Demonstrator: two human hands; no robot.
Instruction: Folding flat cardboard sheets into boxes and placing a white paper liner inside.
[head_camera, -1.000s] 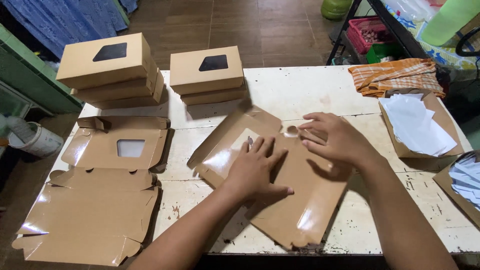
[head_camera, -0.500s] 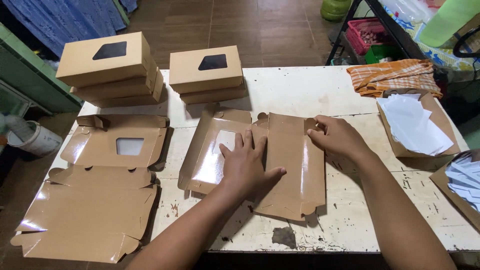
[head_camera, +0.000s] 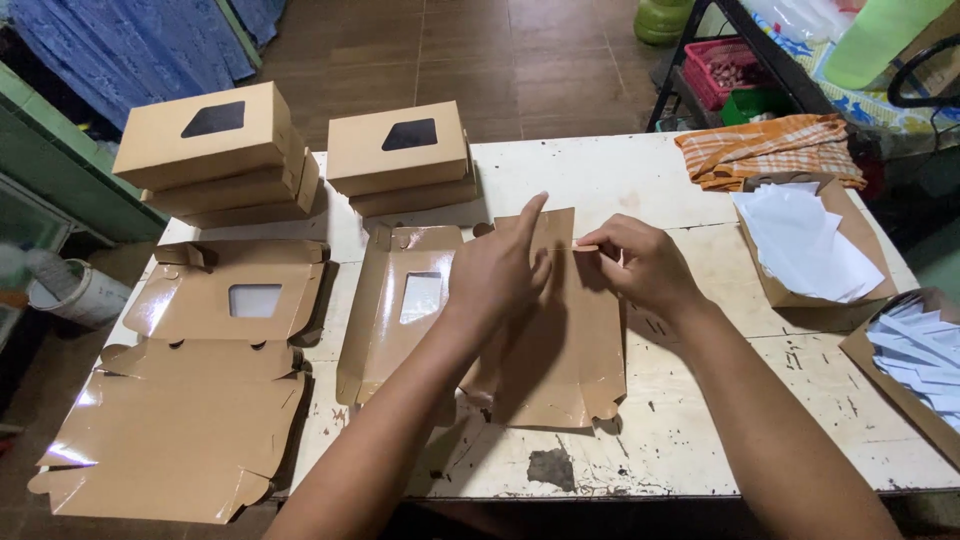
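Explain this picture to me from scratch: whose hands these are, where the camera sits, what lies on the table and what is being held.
There is no machine here. A person wears a camera on the head, so this single view looks down along their own forearms at a worn white table.

The left hand presses on a flat brown cardboard box blank with a clear window, partly folded. The right hand pinches a small flap at the blank's top edge.

To the left lies a pile of unfolded blanks. Behind it stand two stacks of finished windowed boxes. On the right, an open box holds white paper sheets, with an orange checked cloth behind it. More folded papers show at the right edge.
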